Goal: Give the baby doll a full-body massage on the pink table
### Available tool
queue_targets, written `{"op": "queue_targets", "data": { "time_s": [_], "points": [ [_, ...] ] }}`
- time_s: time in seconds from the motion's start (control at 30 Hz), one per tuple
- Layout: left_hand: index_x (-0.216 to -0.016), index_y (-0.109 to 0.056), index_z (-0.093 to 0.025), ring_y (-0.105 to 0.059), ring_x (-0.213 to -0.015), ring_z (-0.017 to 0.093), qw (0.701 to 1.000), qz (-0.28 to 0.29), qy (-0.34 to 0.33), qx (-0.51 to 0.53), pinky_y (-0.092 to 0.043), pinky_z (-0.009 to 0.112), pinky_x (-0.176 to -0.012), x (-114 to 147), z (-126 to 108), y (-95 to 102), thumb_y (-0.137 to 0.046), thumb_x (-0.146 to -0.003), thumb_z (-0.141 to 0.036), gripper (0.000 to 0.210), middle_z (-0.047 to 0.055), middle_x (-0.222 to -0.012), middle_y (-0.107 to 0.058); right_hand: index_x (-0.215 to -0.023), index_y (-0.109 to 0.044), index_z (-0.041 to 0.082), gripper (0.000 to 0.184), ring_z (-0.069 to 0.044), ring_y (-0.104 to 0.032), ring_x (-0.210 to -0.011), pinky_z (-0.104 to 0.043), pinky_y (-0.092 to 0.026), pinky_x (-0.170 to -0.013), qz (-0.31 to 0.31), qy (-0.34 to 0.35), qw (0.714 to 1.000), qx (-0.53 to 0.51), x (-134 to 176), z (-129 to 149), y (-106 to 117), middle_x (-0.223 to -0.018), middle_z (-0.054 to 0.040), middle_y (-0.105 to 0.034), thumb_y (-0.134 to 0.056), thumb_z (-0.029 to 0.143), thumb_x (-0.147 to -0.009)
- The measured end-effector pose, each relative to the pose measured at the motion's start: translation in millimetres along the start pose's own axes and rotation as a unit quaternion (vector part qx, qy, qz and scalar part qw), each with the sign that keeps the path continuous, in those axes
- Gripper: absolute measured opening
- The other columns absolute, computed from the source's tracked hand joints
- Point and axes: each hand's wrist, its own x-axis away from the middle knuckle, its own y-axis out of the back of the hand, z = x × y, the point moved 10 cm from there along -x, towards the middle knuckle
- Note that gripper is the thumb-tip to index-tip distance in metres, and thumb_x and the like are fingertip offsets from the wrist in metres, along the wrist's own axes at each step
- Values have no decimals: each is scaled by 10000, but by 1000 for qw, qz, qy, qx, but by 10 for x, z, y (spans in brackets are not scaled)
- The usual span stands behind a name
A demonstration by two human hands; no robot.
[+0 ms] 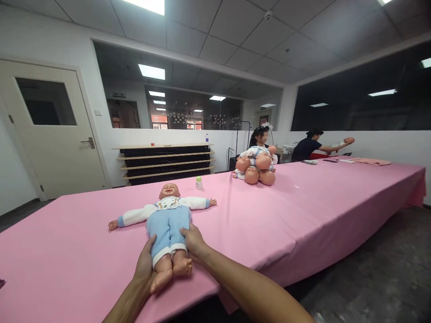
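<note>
A baby doll [169,220] lies on its back on the pink tablecloth [249,229], head away from me, arms spread wide. It wears a white top with an animal face and light blue trousers with white cuffs; its feet are bare. My left hand [145,262] grips the trousers at the doll's left-hand side in view, its fingers partly hidden beneath. On the opposite side my right hand [195,242] is closed around the other trouser leg, thumb on top. Beyond the doll's outstretched arm stands a small white bottle with a green cap [199,182].
Several more dolls [257,168] are piled at the table's far edge, with a person [261,139] behind them. At the far right another person [308,146] holds a doll [348,141]. A folded pinkish cloth [370,161] lies on the table's right end. Low shelves [164,157] stand against the wall.
</note>
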Motion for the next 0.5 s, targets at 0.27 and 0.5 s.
{"op": "queue_targets", "data": {
  "time_s": [0.27,0.5],
  "points": [
    [-837,-610,-126,-623,-566,266,990,114,71,35,-529,446,-581,149,304,-287,-491,-788,-628,519,112,-641,-645,-1191,-557,215,371,-233,-578,-1111,-387,-407,-998,-65,55,972,219,37,77,67,-1201,-62,-629,-481,281,-835],
    [-683,-550,-147,-598,-528,249,984,119,78,104,-519,448,-606,155,194,-322,-484,-781,-583,451,75,-521,-576,-916,-601,187,373,-269,-611,-892,-396,-477,-817,-33,83,968,236,-78,131,176,-955,-111,-663,-468,523,-827]
  ]
}}
